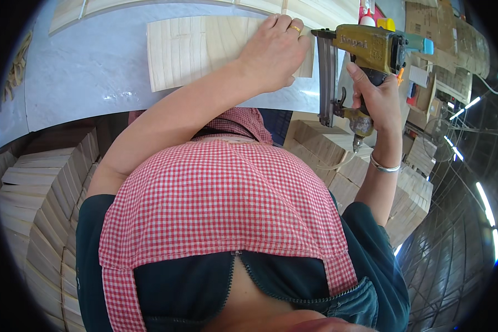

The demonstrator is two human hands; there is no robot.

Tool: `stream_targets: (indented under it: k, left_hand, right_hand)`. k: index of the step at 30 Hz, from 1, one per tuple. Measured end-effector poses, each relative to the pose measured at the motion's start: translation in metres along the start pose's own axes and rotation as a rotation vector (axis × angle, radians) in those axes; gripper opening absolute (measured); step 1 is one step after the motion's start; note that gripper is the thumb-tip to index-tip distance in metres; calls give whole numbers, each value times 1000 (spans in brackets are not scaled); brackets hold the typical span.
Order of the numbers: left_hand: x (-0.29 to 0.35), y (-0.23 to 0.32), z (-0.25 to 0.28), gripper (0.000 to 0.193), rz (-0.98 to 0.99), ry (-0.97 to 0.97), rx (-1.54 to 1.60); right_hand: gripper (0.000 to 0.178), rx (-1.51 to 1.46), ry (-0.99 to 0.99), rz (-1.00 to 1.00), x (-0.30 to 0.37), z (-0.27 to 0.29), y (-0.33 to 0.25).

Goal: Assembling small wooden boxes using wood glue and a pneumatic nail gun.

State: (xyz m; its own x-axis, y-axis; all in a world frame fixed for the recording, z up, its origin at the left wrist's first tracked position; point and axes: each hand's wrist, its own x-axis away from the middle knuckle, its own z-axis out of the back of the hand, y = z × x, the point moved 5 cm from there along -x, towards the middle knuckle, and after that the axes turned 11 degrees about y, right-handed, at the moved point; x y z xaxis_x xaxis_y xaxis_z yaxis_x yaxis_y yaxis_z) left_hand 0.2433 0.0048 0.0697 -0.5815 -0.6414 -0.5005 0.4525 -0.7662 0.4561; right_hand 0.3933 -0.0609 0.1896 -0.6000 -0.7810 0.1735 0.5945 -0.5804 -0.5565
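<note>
A pale wooden panel (177, 52) lies on the blue-grey tabletop (88, 72) at 11 o'clock, its near edge by the table's front edge. The left hand (276, 52), at 12 o'clock, rests over the panel's right part, knuckles bent at the far edge; a gold-coloured ring (296, 28) circles 1 finger. Its fingertips are hidden, so I cannot tell whether they pinch the wood or only press on it.

At 2 o'clock the right hand (379, 99) is wrapped around the handle of a pneumatic nail gun (362, 47), held up with its nose toward the left hand. The dark magazine (327, 83) runs along the gun's left side, and a metal air fitting (357, 145) points toward the person. A silver-coloured bangle (384, 167) circles the right wrist.

More light boards (110, 4) lie beyond the panel, between 11 and 12 o'clock. Stacked wood pieces stand in 2 groups: the left stack (44, 188) at 9 o'clock and the right stack (418, 185) near 3 o'clock.
</note>
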Motion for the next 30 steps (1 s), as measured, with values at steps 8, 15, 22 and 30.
stream_targets:
  k: [8,15,22,30]
  left_hand:
    - [12,-5,13,59,-29,62,-27]
    - [61,-68,146,52,131,-335,-160]
    - [47,-59,103,47,58,-324,-23]
    - [36,-58,67,46,184,-264,235]
  right_hand:
    - [30,2,-21,-12,1,-4,8]
    - [27,-56,122,-48,33,20,27]
    - [25,-81,106,-62,68,18,32]
    - [22,-131,12,-40,85,7,36]
